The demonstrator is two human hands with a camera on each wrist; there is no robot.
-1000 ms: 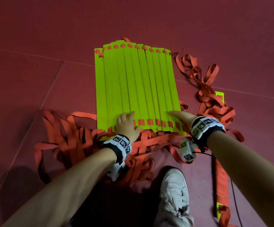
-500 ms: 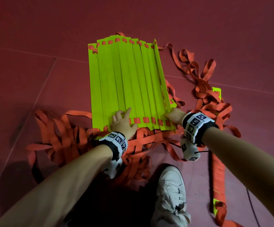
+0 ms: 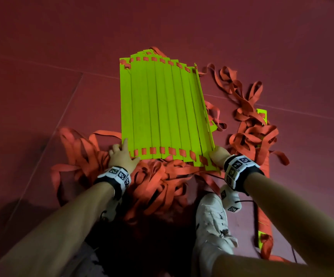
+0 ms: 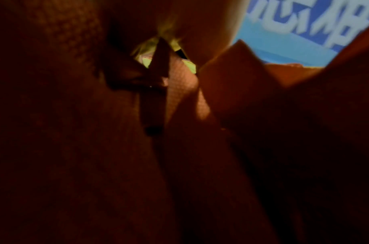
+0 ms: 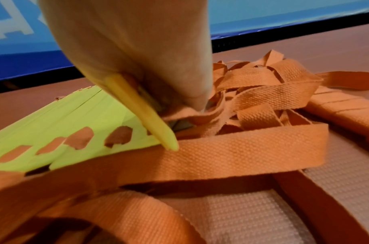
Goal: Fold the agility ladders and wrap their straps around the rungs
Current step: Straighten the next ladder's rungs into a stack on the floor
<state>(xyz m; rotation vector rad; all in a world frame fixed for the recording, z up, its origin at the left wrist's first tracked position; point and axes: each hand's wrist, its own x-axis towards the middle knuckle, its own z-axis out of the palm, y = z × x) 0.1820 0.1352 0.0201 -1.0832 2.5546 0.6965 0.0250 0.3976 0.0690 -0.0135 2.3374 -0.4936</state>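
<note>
Several neon-green rungs (image 3: 162, 108) lie fanned side by side on the red floor, laced with orange straps (image 3: 158, 180) that pile loosely at their near end. My left hand (image 3: 121, 154) rests at the near-left corner, its index finger straight against the outer rung's edge. My right hand (image 3: 218, 154) grips the near-right corner, where the outermost rungs stand tilted on edge. In the right wrist view the hand (image 5: 137, 49) pinches an upturned rung edge (image 5: 142, 112) beside the flat rungs (image 5: 64, 118) and straps (image 5: 242, 158). The left wrist view is dark; only a sliver of green (image 4: 146, 61) shows.
More tangled orange strap (image 3: 250, 132) with a green rung end (image 3: 262, 114) lies to the right, and a folded strap bundle (image 3: 264, 216) runs along the floor there. My white shoe (image 3: 212, 222) stands just behind the strap pile. A blue banner (image 5: 283, 16) lines the far wall.
My left hand slid off the top of the rungs to their near-left corner. My right hand tipped the rightmost rungs on edge and pushed them left, narrowing the fan.
</note>
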